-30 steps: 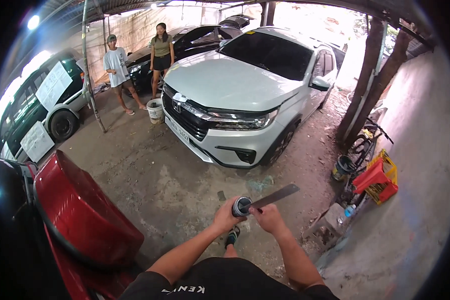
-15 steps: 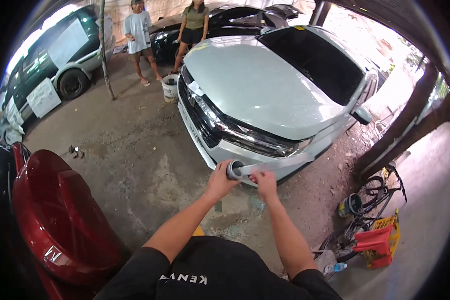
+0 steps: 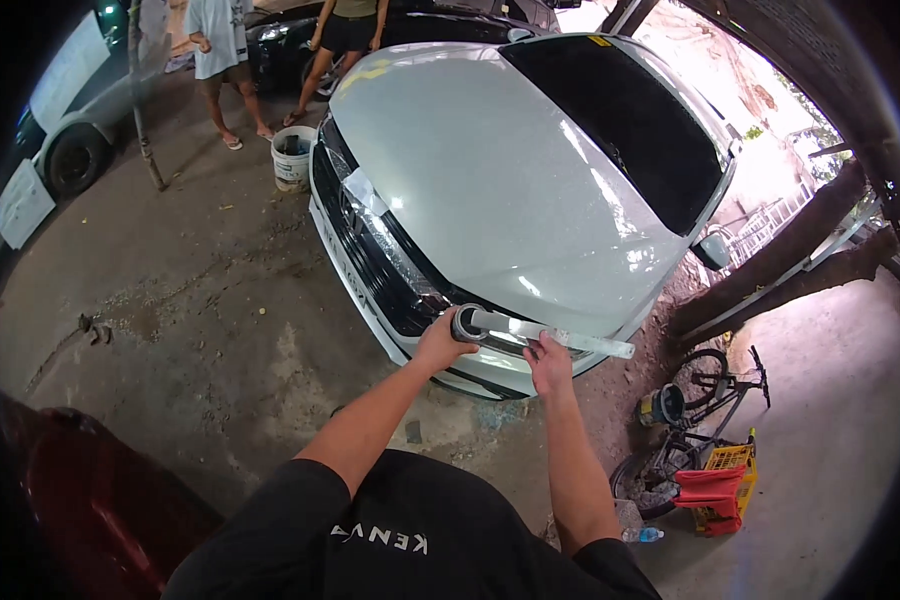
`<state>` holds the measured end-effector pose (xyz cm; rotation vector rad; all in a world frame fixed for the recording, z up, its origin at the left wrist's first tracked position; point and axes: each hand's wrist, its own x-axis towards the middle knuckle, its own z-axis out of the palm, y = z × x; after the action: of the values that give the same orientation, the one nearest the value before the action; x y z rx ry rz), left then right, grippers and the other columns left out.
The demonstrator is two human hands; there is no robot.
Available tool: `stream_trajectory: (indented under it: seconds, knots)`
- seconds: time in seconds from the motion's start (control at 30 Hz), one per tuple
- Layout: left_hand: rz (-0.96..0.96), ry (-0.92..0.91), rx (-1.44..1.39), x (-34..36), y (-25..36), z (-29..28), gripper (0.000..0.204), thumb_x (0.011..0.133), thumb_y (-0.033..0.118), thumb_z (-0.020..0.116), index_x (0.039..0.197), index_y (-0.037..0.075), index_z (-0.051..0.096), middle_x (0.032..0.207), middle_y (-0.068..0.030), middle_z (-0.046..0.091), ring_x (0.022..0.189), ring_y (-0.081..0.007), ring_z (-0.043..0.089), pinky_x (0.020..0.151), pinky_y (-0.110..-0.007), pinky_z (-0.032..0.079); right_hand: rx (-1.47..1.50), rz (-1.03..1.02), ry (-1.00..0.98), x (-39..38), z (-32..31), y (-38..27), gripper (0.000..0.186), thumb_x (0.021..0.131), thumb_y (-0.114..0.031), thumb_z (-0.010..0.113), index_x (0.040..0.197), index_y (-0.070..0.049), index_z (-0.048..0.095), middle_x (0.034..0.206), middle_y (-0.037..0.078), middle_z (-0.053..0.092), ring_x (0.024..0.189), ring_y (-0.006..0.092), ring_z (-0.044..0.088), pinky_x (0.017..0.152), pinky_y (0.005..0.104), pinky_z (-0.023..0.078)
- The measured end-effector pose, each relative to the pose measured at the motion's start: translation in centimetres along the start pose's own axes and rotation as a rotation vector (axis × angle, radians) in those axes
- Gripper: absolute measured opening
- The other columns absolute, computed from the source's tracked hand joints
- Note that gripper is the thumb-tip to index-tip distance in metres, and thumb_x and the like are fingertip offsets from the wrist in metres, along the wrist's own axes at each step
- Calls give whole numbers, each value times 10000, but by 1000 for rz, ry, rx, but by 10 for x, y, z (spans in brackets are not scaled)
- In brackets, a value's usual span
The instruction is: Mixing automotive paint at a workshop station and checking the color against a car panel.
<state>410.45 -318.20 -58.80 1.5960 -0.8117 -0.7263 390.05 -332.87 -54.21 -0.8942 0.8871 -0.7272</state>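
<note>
My left hand (image 3: 440, 345) is wrapped round a short, dark, round cup-like thing with a pale rim (image 3: 467, 323), in front of the white car's headlight. A long whitish, partly see-through strip (image 3: 595, 344) runs from its round opening to the right. My right hand (image 3: 550, 365) has its fingers closed on this strip near the middle. Whether the strip is stiff or soft, I cannot tell. Right beyond both hands is the white car (image 3: 500, 180), its bonnet shut and a pale sheet (image 3: 366, 192) stuck at the grille.
A white bucket (image 3: 291, 165) stands by the grille, near two people (image 3: 220, 45). At lower left is a dark red panel (image 3: 100, 490). To the right are a bicycle (image 3: 715, 420), a dark bucket (image 3: 662, 406), a yellow crate with red cloth (image 3: 715, 495) and a wooden post (image 3: 780, 265).
My view has shifted closer to the white car. The strip has swung from slanting up to slanting slightly down at its right end. My right hand has moved a little right along it.
</note>
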Motion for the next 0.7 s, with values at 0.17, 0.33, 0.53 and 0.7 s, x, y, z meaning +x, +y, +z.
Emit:
stream_trajectory:
  seconds: [0.17, 0.33, 0.53, 0.7]
  knots:
    - [-23, -85, 87, 28, -21, -18, 849, 646, 242, 914, 1381, 119, 507, 1301, -161, 637, 1202, -380, 602, 1027, -452, 481, 64, 42, 83, 20, 5, 30, 170, 965, -272, 686, 1074, -148, 650, 1085, 7, 681, 1110, 213, 611, 1004, 443, 455]
    - [-67, -143, 157, 42, -34, -27, 868, 633, 283, 905, 1383, 118, 501, 1339, -171, 611, 1209, -394, 592, 1012, -466, 491, 88, 99, 101, 20, 10, 42, 124, 968, -273, 691, 1000, -156, 662, 1057, 6, 686, 1121, 207, 612, 1000, 436, 456]
    - [-77, -198, 180, 46, -44, -28, 864, 623, 299, 906, 1365, 110, 505, 1313, -175, 627, 1191, -403, 601, 995, -473, 495, 88, 118, 153, 15, 17, 48, 170, 970, -262, 695, 1027, -119, 622, 1021, 25, 669, 1060, 200, 637, 948, 419, 475]
    - [-72, -212, 175, 48, -46, -22, 835, 635, 291, 906, 1344, 98, 508, 1301, -174, 629, 1203, -391, 597, 1004, -460, 481, 65, 140, 153, 21, 13, 46, 176, 965, -264, 701, 1033, -119, 630, 1020, 18, 669, 1039, 187, 635, 919, 400, 473]
